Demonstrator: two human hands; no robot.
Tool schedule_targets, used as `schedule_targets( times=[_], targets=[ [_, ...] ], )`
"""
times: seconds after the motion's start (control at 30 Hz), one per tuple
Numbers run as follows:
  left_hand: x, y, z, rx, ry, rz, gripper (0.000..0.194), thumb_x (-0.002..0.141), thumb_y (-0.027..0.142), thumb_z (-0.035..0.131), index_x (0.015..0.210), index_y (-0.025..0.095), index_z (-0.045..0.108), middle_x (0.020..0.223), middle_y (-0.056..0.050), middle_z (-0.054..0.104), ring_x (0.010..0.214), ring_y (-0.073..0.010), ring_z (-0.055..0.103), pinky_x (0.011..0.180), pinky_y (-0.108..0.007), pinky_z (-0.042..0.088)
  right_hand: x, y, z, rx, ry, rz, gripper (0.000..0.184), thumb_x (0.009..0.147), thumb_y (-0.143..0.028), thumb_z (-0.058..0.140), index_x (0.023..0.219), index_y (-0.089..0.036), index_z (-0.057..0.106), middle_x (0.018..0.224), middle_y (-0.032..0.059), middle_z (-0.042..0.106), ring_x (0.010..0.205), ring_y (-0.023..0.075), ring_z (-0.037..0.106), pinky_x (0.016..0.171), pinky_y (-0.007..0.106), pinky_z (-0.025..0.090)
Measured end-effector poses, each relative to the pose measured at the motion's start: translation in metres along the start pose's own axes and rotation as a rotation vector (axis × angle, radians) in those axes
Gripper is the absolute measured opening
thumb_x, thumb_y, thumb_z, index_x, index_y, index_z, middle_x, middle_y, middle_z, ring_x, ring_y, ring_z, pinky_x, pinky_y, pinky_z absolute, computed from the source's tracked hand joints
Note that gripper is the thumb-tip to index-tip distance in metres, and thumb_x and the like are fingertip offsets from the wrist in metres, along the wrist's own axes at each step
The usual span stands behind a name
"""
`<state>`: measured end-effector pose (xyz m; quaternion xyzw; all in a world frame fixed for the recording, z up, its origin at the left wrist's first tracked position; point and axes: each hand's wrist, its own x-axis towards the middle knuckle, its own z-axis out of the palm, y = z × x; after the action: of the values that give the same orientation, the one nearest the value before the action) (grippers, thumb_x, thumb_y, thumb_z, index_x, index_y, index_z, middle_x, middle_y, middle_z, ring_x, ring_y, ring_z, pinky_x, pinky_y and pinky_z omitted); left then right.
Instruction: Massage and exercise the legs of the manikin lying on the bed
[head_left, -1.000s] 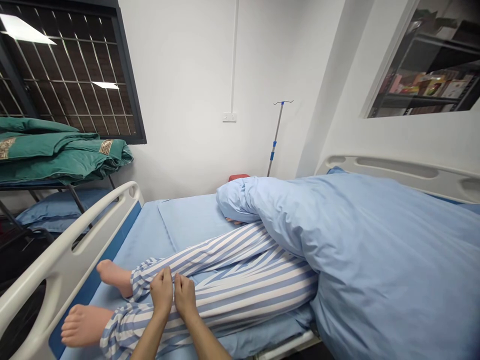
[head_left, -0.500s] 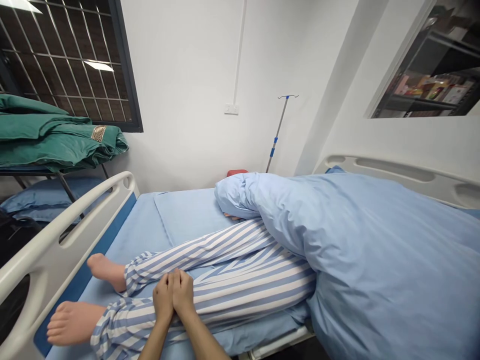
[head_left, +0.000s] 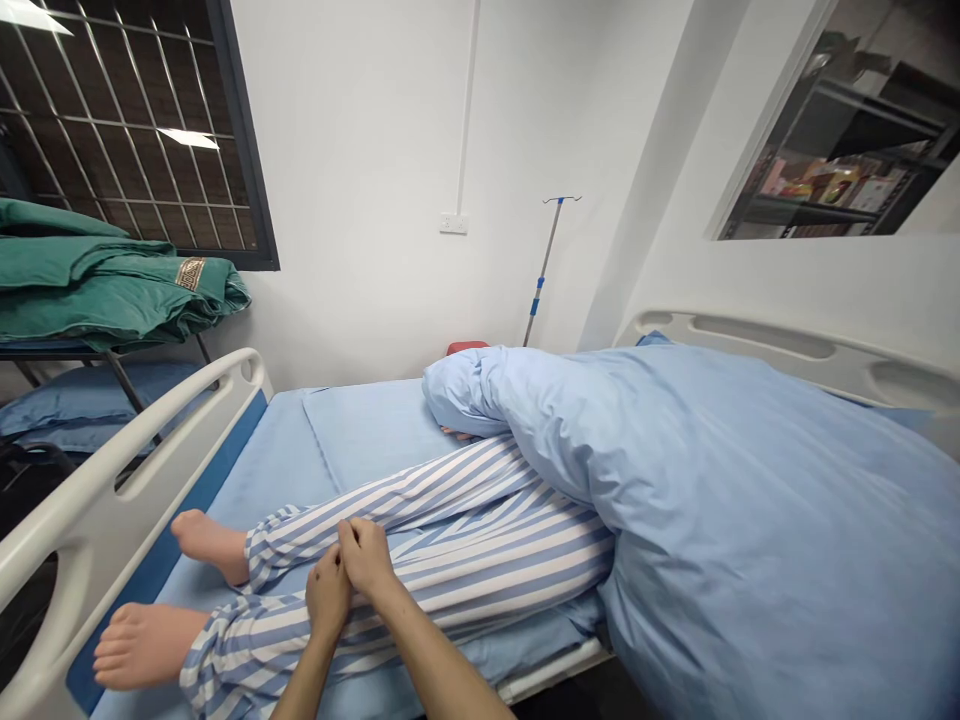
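My left hand is a closed fist over the near lower leg of a figure in blue-and-white striped trousers. My right hand, its fingers also curled closed, is beside it, slightly farther forward and to the right. The two hands meet at their inner sides, and no object shows in either. Whether they press on the cloth is hard to tell. Two bare, smooth, doll-like feet stick out of the trouser cuffs at left. A light blue quilt is folded back over the figure's upper body.
The bed's pale footboard rises at left, the headboard at far right. Green folded bedding lies on a rack beyond the footboard. An IV pole and a red object stand behind the bed.
My right hand has shifted slightly up and forward, away from level with the left. The left hand has hardly moved. The view has turned slightly to the right.
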<state>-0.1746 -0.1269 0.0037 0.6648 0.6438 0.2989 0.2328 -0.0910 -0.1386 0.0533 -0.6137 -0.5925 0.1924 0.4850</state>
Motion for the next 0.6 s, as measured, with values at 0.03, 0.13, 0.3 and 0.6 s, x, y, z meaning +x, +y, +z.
schedule_targets(
  times=[0.03,0.13,0.3,0.6],
  targets=[
    [0.0,0.001,0.0,0.017,0.002,0.0,0.024,0.083,0.029,0.035,0.07,0.02,0.054,0.07,-0.005,0.062,0.067,-0.0162,0.054,0.057,-0.024,0.029,-0.003,0.002,-0.001,0.007,0.0,-0.001,0.04,0.086,-0.031,0.035,0.051,-0.017,0.048,0.048,-0.0019,0.05,0.048,0.0089,0.04,0.048,0.022,0.021],
    [-0.001,0.002,0.002,0.083,0.012,0.013,0.027,0.084,0.029,0.035,0.066,0.019,0.051,0.068,-0.004,0.061,0.066,-0.0152,0.053,0.057,-0.023,0.028,-0.018,0.016,0.002,-0.02,0.018,0.024,0.039,0.087,-0.03,0.033,0.056,-0.017,0.052,0.053,0.0001,0.055,0.051,0.0097,0.045,0.05,0.023,0.023],
    [-0.003,0.003,0.003,0.145,0.002,0.016,0.028,0.086,0.031,0.032,0.068,0.019,0.05,0.07,-0.005,0.061,0.065,-0.0152,0.052,0.057,-0.024,0.027,-0.033,0.032,0.011,-0.093,0.069,0.06,0.038,0.089,-0.03,0.031,0.061,-0.018,0.054,0.06,0.0028,0.061,0.057,0.0117,0.052,0.053,0.024,0.024],
    [-0.002,0.001,0.002,0.087,-0.097,0.124,0.027,0.085,0.03,0.032,0.072,0.02,0.054,0.076,-0.005,0.063,0.071,-0.0162,0.055,0.065,-0.025,0.034,-0.028,0.033,0.009,-0.009,0.1,0.095,0.039,0.088,-0.031,0.031,0.058,-0.018,0.053,0.056,0.0013,0.058,0.053,0.011,0.049,0.051,0.023,0.026]
  ],
)
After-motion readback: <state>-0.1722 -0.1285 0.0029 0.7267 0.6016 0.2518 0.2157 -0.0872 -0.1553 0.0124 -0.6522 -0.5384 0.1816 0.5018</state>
